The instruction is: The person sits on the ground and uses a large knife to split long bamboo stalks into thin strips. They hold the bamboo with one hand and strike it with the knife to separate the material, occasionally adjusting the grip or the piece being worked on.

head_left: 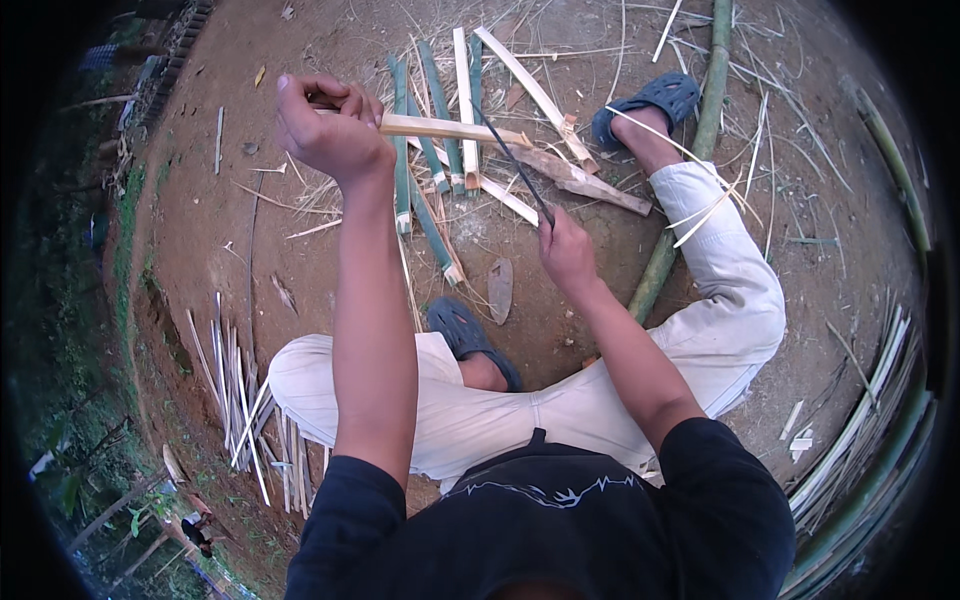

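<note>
My left hand [330,125] is raised and closed around the end of a pale split bamboo strip [455,129] that runs out to the right. My right hand [565,250] grips the handle of a long dark knife [512,160]; its blade angles up and left and meets the strip near its far end. I sit on bare earth with both legs in pale trousers, wearing blue slip-on shoes [470,335].
Several green and pale split bamboo pieces [435,170] lie on the ground beyond my hands. A long green bamboo pole [690,160] runs past my right leg. Thin slivers [240,400] are piled at my left, and long strips [860,420] lie at the right.
</note>
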Demonstrator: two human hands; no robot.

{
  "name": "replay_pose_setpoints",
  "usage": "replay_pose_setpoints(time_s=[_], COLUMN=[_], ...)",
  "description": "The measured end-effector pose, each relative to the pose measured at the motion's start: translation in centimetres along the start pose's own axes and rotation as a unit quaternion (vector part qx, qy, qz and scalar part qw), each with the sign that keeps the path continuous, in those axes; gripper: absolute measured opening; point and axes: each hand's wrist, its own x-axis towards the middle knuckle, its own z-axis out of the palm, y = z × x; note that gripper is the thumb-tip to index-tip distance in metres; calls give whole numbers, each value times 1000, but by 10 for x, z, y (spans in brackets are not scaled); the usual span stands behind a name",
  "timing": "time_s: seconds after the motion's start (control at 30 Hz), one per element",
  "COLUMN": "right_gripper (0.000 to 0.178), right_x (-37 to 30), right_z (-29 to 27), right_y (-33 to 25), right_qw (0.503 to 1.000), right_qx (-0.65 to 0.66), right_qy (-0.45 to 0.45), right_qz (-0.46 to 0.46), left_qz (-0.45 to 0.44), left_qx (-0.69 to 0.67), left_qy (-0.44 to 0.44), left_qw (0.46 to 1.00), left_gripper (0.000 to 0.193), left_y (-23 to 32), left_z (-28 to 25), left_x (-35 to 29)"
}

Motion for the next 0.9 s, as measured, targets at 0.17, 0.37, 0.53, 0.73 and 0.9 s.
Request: replay_pose_setpoints(time_s=[0.17,0.37,0.53,0.73,0.9], right_gripper=[42,45,47,48,46], right_x=[8,3,-6,-24,-32], right_z=[10,6,9,13,26], right_y=[63,50,65,69,81], right_qw=[955,960,949,951,940], right_qx=[-111,-87,-103,-105,-131], right_qy=[-139,-127,-141,-153,-166], right_qz=[238,233,262,247,269], left_qz=[-13,-26,-26,-19,-6], left_qx=[6,-21,-53,-35,-27], left_qy=[8,8,-29,-13,-21], left_qw=[1000,999,998,999,999], left_gripper=[39,47,46,48,50], left_y=[-26,-19,5,21,4], left_z=[-7,-5,-13,-18,-23], left_x=[-13,-23,-22,-32,-31])
